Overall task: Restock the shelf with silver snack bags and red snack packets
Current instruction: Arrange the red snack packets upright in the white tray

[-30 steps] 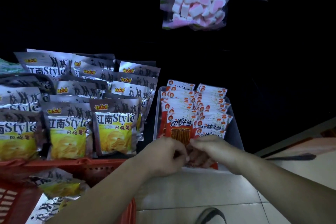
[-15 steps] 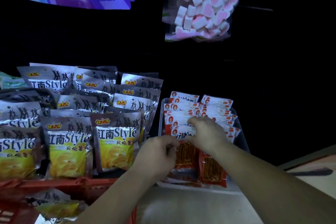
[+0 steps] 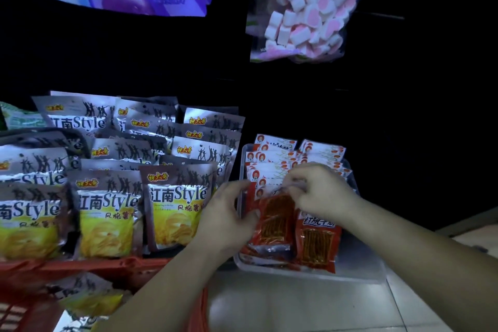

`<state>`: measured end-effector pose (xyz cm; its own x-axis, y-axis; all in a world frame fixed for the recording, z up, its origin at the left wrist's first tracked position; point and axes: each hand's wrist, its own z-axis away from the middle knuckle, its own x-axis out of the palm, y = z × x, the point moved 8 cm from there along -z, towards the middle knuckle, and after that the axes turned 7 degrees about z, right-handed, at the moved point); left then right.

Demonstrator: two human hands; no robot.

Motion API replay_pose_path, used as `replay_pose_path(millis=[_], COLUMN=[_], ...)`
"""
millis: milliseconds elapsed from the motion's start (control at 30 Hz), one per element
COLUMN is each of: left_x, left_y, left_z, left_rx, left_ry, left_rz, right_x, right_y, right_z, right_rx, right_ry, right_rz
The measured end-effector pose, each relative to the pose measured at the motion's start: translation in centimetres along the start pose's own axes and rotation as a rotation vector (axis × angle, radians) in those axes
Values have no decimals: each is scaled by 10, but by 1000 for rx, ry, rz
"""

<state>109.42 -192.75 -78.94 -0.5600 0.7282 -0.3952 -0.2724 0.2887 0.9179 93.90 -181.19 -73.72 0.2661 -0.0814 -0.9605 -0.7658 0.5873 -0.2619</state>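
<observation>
**Light, slick packets: take them by the sealed top edge**

In the left half of the frame the silver snack bags (image 3: pixel 172 205) stand in overlapping rows, their fronts facing the camera. More of them lie in the red basket (image 3: pixel 80 267) at the lower left. They look puffed and light, with crisps inside that would likely crush, so they are best held by the flat seams.

At centre the left hand (image 3: pixel 226 221) has its fingers curled against the left edge of the front packet (image 3: pixel 277 221). I cannot tell whether it pinches the packet or only steadies it.

Right of centre the red snack packets (image 3: pixel 272 167) stand filed in a clear tray (image 3: pixel 358 272). They seem thin, floppy and glossy, so probably slippery, and the sticks inside may snap if bent.

The right hand (image 3: pixel 320 191) curls its fingers down over the front packet's top edge and pinches it there. That seam seems the safest hold.

A marshmallow bag (image 3: pixel 304 8) hangs at the upper right.
</observation>
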Motion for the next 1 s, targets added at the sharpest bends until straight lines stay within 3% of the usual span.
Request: replay_pose_path(millis=[100,167,267,367,467,733,867,1000], left_x=[6,1,-7,-7,-12,-19,-28,-20], left_y=[11,22,37,50,56,84,91,93], left_z=[9,15,22,28,34,55,64,71], left_rx=[-96,-113,-130,-121,-97,-73,-20,-87], left_ry=[-156,-119,-46,-81,-47,-48,-20,-223], left_rz=[263,453,669,767,742,777,786,808], right_x=[-21,-42,-50,-31,-31,-67,-60,-49], right_y=[-19,-27,-16,-16,-26,-32,-38,-41], right_z=[13,27,49,66,77,105,110,114], right_rx=[41,98,340,478,468,369,325,313], right_ry=[-132,-37,144,49,21,365,214,95], right_rz=[-351,-480,-682,-904,-954,-995,-978,-1040])
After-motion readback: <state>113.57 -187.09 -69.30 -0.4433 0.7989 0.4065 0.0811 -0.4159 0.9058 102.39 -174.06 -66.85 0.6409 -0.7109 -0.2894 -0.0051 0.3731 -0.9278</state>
